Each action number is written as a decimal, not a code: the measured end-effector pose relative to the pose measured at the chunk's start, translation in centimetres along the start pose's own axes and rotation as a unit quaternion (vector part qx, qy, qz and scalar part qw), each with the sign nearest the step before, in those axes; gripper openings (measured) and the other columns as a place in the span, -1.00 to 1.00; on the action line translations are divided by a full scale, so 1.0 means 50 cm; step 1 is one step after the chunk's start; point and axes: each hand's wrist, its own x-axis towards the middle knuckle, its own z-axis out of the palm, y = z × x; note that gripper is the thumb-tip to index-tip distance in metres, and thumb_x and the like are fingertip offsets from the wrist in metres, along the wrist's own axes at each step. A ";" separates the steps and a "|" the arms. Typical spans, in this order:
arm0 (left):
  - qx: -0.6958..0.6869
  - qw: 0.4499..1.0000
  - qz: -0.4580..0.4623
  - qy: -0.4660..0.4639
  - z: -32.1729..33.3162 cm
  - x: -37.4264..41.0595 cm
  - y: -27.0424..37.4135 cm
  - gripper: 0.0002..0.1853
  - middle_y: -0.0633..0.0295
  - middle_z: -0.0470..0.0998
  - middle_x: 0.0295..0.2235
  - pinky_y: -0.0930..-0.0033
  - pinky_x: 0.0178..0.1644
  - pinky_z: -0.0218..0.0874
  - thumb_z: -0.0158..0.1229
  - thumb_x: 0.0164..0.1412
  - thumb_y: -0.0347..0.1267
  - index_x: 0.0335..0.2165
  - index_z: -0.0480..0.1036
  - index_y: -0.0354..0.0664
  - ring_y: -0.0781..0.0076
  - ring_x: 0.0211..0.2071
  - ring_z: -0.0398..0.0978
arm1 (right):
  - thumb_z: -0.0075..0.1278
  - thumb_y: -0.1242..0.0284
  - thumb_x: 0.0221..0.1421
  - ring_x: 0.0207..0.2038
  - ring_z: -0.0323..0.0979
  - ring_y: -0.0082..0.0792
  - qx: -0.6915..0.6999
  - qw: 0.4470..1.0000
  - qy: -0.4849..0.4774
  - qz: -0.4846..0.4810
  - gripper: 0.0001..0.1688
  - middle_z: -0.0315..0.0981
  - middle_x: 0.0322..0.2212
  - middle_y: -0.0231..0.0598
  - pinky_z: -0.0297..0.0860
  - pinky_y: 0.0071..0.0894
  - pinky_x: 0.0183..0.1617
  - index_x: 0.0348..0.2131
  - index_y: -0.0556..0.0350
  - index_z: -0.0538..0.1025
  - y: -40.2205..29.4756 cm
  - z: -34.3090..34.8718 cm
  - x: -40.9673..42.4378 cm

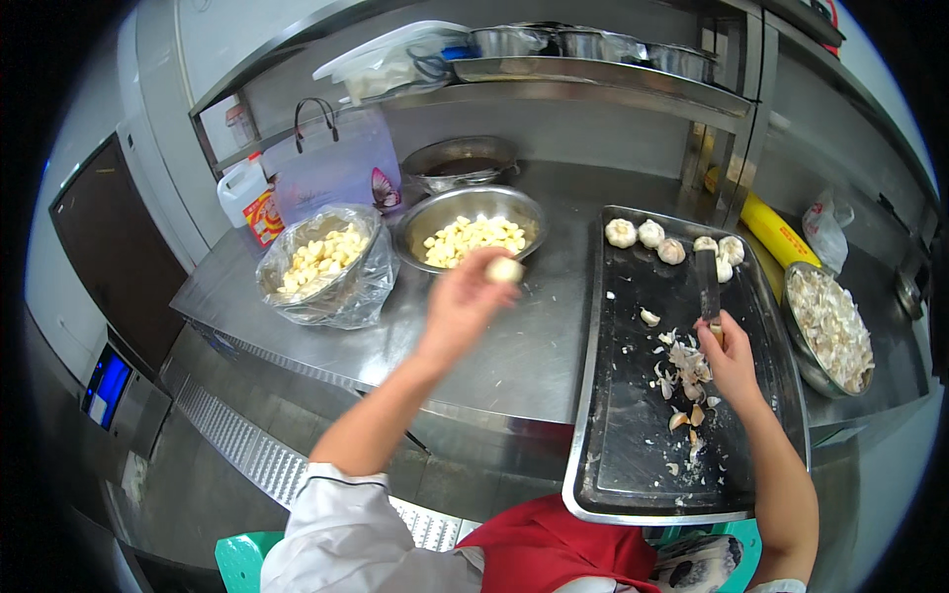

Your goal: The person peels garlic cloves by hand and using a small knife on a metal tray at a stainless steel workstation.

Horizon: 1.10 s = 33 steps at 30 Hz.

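My left hand is at the near rim of a steel bowl that holds peeled garlic cloves. Between its fingers is a pale garlic clove, blurred. My right hand grips a knife by its wooden handle, blade pointing away from me, over a dark metal tray. Garlic skins and a few unpeeled cloves lie on the tray beside that hand. Several whole garlic bulbs sit along the tray's far end.
Left of the steel bowl stands a plastic-lined bowl of peeled cloves. Behind are a purple bag, a plastic jug and a dark pan. A bowl of garlic skins stands right of the tray. A steel shelf overhangs the counter.
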 end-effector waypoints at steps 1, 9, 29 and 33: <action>0.024 0.998 0.020 0.048 -0.062 0.007 0.012 -0.63 0.25 0.46 -0.21 0.52 -0.26 0.37 0.11 0.12 -0.56 -0.06 0.35 -0.22 0.55 -0.26 0.47 | -0.04 0.49 0.18 -0.50 0.18 -0.75 -0.025 1.000 -0.009 0.000 -0.90 0.31 -0.56 -0.51 0.16 -0.65 -0.44 -0.38 0.16 0.41 -0.004 -0.003 -0.003; 0.575 0.781 0.130 0.206 -0.329 0.039 -0.014 -0.48 -0.03 0.40 0.01 0.18 0.21 0.05 0.24 0.00 -0.40 -0.01 0.36 -0.20 0.02 0.11 0.26 | -0.02 0.47 0.17 -0.55 0.12 -0.73 0.016 1.000 -0.025 0.005 -0.87 0.20 -0.64 -0.56 0.11 -0.62 -0.49 -0.41 0.17 0.41 -0.061 0.019 -0.001; 0.205 0.829 0.052 -0.518 0.423 0.024 -0.058 -0.80 0.14 0.45 -0.43 0.29 -0.25 0.29 0.21 -0.03 -0.50 -0.34 0.46 -0.26 0.21 -0.35 0.45 | 0.01 0.32 0.14 -0.59 0.24 -0.68 0.089 0.995 -0.013 0.049 -0.75 0.30 -0.65 -0.48 0.21 -0.56 -0.52 -0.34 0.16 0.43 0.002 -0.097 -0.003; 0.230 0.795 0.106 -0.551 0.466 0.019 -0.073 -0.80 0.12 0.43 -0.36 0.18 -0.18 0.28 0.19 -0.03 -0.51 -0.34 0.46 -0.24 0.11 -0.30 0.44 | 0.01 0.35 0.14 -0.59 0.23 -0.69 0.204 0.976 0.012 0.075 -0.78 0.30 -0.64 -0.49 0.22 -0.58 -0.52 -0.36 0.16 0.43 0.002 -0.077 -0.008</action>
